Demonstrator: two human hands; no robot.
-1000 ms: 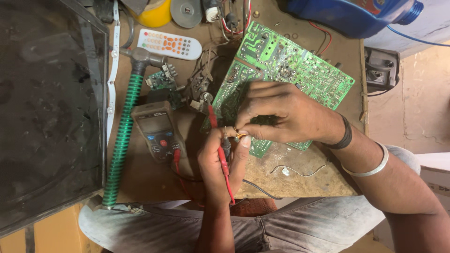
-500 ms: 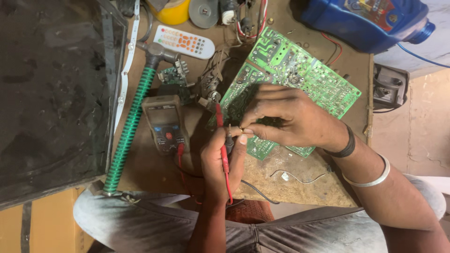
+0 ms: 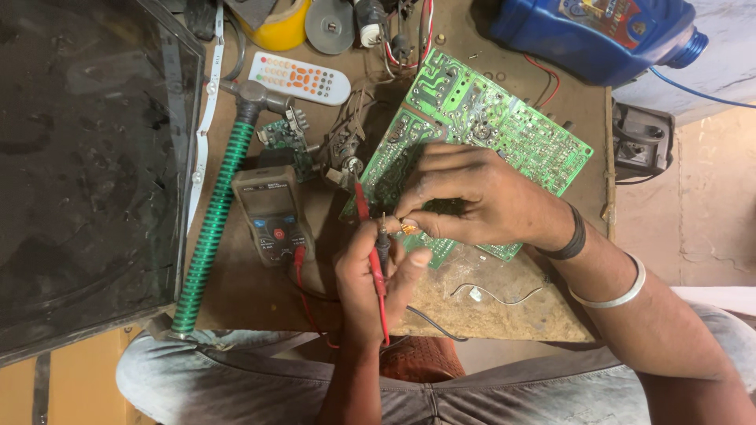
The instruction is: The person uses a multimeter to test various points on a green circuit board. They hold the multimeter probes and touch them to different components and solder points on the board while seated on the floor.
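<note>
A small orange-brown component [image 3: 409, 228] sat pinched between the thumb and fingertips of the right hand [image 3: 480, 201], held just above the near edge of the green circuit board [image 3: 504, 130]. It was kept clear of the board, seemingly so that both of its ends could be reached.

The left hand [image 3: 370, 279] was closed around two meter probes, the red probe [image 3: 372, 252] and the black probe [image 3: 383, 240], held together like chopsticks with their tips pointing up at the component. Whether the tips actually touched it could not be told at this size. The red lead ran back under the wrist toward the multimeter [image 3: 270, 214], which lay face up just left of the hands, apparently where its screen could be read without turning the head.

The board lay tilted across the middle of the worn brown table [image 3: 520, 307], solder side up, and the right palm hovered over its lower corner. A loose bit of thin wire [image 3: 496, 293] lay on the table near the right wrist.

Further out, a hammer with a green ribbed handle [image 3: 213, 228] lay along the left side beside a dark glass panel [image 3: 87, 157]. A white remote control [image 3: 301, 79] and a small green board [image 3: 285, 142] lay near the hammer's head.

As for containers, a yellow tub [image 3: 279, 27] stood at the far edge, its contents out of view, and a blue plastic jug [image 3: 598, 35] lay capped at the far right, so nothing inside it showed.
</note>
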